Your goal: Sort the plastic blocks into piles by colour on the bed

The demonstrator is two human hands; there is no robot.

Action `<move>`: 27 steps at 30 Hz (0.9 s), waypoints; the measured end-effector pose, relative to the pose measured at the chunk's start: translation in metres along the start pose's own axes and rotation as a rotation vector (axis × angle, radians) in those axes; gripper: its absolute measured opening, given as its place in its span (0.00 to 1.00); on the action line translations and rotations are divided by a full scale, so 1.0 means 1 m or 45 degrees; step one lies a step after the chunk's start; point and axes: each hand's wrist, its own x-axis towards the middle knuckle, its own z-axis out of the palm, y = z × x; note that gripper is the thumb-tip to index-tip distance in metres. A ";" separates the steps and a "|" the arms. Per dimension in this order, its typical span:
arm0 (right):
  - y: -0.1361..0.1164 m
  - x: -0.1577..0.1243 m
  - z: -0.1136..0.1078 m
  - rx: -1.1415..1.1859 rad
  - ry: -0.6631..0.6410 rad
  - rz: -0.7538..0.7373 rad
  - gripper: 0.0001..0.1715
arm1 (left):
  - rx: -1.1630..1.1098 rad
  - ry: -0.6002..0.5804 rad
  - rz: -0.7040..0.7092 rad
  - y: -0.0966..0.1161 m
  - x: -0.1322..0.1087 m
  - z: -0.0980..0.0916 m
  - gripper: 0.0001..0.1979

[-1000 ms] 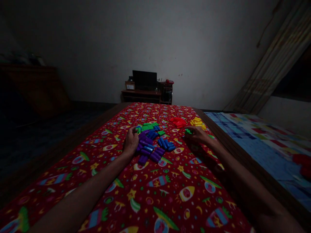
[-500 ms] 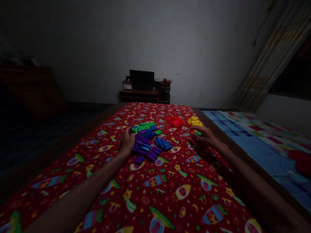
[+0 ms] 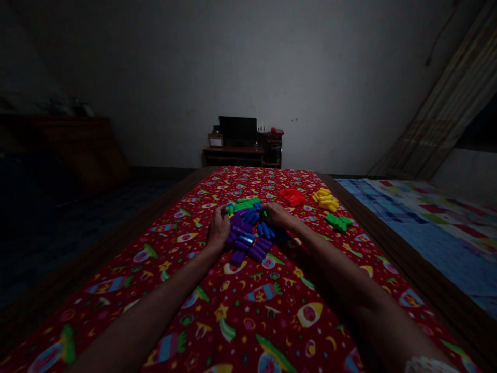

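A mixed pile of short plastic-looking cylinders lies on the red patterned cloth (image 3: 264, 321). Purple cylinders (image 3: 241, 228) and blue cylinders (image 3: 265, 230) fill its near part, with green cylinders (image 3: 248, 204) along the far edge. My left hand (image 3: 218, 229) rests cupped against the pile's left side, touching it, its fingers loosely curved and partly hidden. At the pile's right side, the fingertips of my right hand (image 3: 277, 215) are closed around a green cylinder (image 3: 264, 213). Apart from these, a small group of green cylinders (image 3: 338, 223) lies farther right.
Red pieces (image 3: 292, 197) and yellow cylinders (image 3: 325, 199) form separate groups beyond my right hand. A low desk with a dark monitor (image 3: 237, 131) stands against the far wall. To the right lies a blue checked and patchwork cover (image 3: 404, 217).
My right hand has left the green group on the right and moved left to the mixed pile. The left hand stays at the pile. The view has shifted slightly left.
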 end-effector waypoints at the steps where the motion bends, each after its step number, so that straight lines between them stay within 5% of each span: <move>1: 0.004 -0.004 -0.001 0.021 0.020 0.005 0.14 | 0.003 0.001 0.000 -0.001 0.000 0.001 0.19; 10: 0.097 -0.097 -0.050 -0.109 0.378 0.342 0.19 | -0.028 0.005 -0.028 0.004 -0.002 0.002 0.19; 17: 0.138 -0.161 -0.057 -0.207 0.401 0.467 0.18 | 0.005 0.079 -0.156 0.007 -0.001 -0.001 0.22; 22: 0.118 -0.144 -0.055 -0.089 0.535 0.406 0.18 | -0.036 0.124 -0.168 0.005 0.001 0.001 0.23; 27: 0.068 -0.073 -0.045 0.087 0.438 0.097 0.18 | -0.023 0.261 -0.089 -0.003 0.013 -0.009 0.24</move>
